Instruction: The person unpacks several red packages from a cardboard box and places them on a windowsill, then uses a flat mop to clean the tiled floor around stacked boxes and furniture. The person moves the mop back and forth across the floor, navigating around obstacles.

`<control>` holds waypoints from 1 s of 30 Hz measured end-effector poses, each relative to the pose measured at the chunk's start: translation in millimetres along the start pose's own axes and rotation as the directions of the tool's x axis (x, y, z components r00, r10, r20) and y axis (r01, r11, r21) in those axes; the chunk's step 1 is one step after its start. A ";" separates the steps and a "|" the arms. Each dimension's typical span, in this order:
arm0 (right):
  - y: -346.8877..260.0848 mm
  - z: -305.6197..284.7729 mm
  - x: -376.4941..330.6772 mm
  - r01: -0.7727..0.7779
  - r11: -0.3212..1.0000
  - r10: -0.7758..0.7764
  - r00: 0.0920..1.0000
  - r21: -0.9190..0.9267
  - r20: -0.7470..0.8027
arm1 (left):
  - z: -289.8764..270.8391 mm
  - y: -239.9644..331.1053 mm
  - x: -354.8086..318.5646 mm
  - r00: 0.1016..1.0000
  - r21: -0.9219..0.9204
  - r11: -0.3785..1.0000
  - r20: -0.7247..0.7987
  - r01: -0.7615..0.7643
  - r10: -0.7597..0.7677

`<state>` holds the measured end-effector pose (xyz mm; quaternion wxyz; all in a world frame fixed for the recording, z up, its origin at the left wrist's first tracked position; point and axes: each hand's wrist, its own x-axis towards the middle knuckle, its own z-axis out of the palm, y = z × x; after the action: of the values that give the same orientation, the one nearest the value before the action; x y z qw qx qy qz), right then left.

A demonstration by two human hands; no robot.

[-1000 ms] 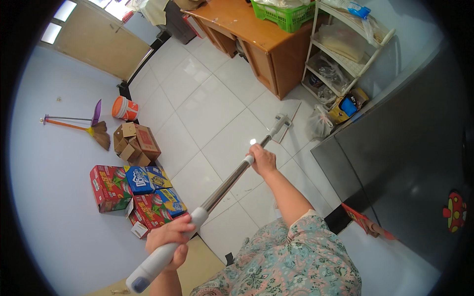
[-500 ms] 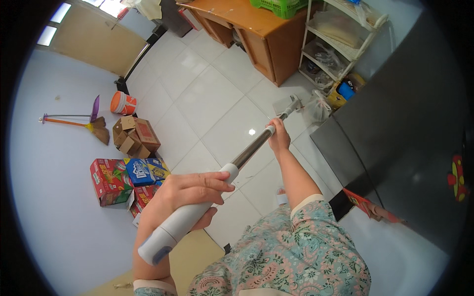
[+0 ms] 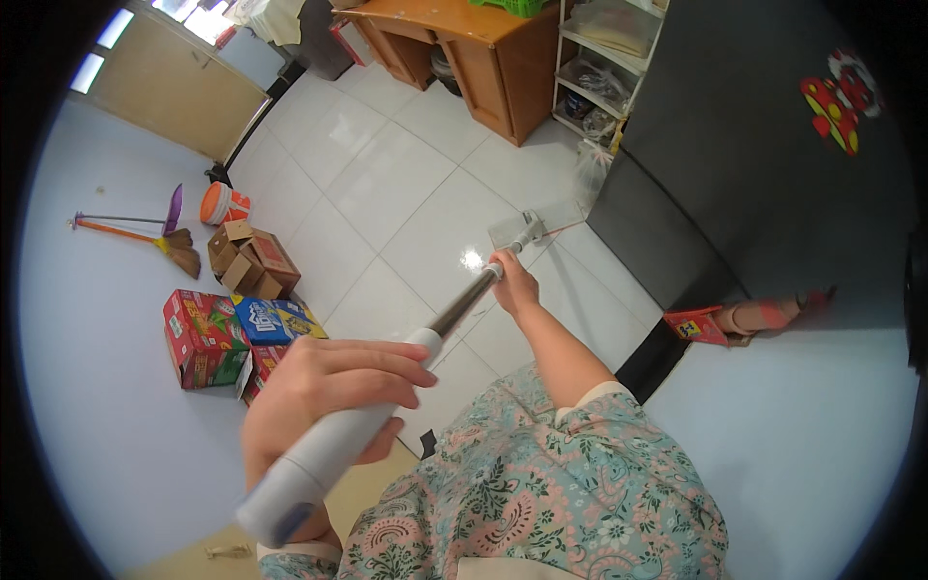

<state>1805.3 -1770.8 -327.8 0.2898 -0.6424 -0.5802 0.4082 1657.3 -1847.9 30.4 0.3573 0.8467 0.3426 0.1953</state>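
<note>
A long-handled flat mop [image 3: 466, 305] slants across the view, its metal pole running from near my body to the floor ahead. My left hand [image 3: 333, 382] wraps around the thick white grip at the upper end, fingers over the top and thumb beneath. Farther down, my right hand [image 3: 516, 281] is closed around the pole at a white collar. The pale, flat mop head [image 3: 559, 215] lies on the white tiles beyond my right hand, near the corner of a dark cabinet-like appliance [image 3: 696, 184]. Its outline blends with the floor.
A plastic bag [image 3: 591, 174] and a white shelf rack [image 3: 558, 72] stand beyond the mop head. An orange-brown desk [image 3: 503, 87] is at the back. Along the left wall are an orange bucket [image 3: 224, 203], cardboard boxes [image 3: 253, 261], red cartons [image 3: 205, 338] and a broom [image 3: 181, 253].
The mop head has come back toward me, away from the plastic bag. Both hands have shifted left in the picture with the pole, and the view has turned somewhat to the right.
</note>
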 end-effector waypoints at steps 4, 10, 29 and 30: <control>6.5 4.0 -69.6 0.013 0.997 -0.014 1.000 -0.071 -0.016 | 21.0 21.5 -53.4 0.997 0.006 0.998 0.047 -0.068 0.068; 19.3 17.5 -184.0 0.038 0.994 -0.041 0.999 -0.099 -0.029 | 20.0 56.8 -113.2 0.964 -0.128 0.979 0.198 -0.157 0.180; 29.6 -29.5 -264.3 0.281 0.948 -0.269 0.958 -0.147 0.094 | 99.6 127.1 -156.3 0.813 -0.533 0.690 -0.566 -0.490 0.140; 36.0 -40.2 -265.7 0.279 0.947 -0.274 0.960 -0.158 0.056 | 102.0 130.0 -147.6 0.805 -0.544 0.674 -0.579 -0.499 0.129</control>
<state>1859.9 -2033.4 -288.2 0.2805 -0.5694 -0.7010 0.3252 1671.6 -2068.4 45.6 0.4977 0.6257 0.1702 0.5761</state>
